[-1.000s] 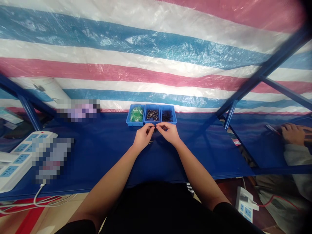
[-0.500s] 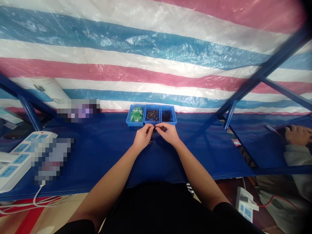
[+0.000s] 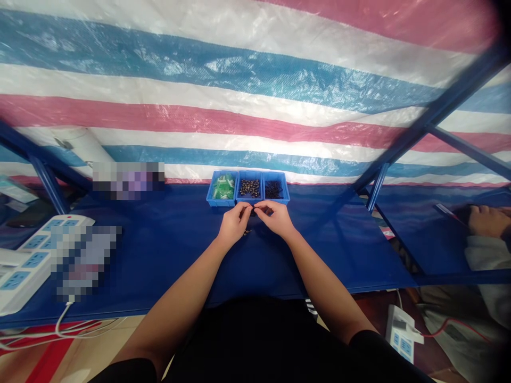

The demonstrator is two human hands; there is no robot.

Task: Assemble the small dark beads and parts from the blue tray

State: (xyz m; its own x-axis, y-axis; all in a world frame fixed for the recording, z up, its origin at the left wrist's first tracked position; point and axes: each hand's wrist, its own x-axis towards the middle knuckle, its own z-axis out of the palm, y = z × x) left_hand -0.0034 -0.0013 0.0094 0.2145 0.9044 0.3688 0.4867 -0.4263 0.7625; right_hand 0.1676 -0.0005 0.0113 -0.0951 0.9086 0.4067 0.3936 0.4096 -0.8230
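Observation:
Both hands meet just in front of the middle blue bin. My left hand is closed in a pinch, thumb against fingertips. Facing it, my right hand pinches too, its fingertips almost touching the left ones. A small dark piece shows between the hands, too small to name. Beside my left hand a small brass-coloured piece lies on the blue table. The left bin holds green and clear plastic, the middle bin small brass-and-black parts, the right bin thin black parts.
A white power strip and a blurred-out flat object with a cable lie on the left of the table. Blue metal frame bars rise on both sides. At the far right is another person's hand.
My two hands stay pinched together in the same place. At the far right, the other person's hand has shifted slightly.

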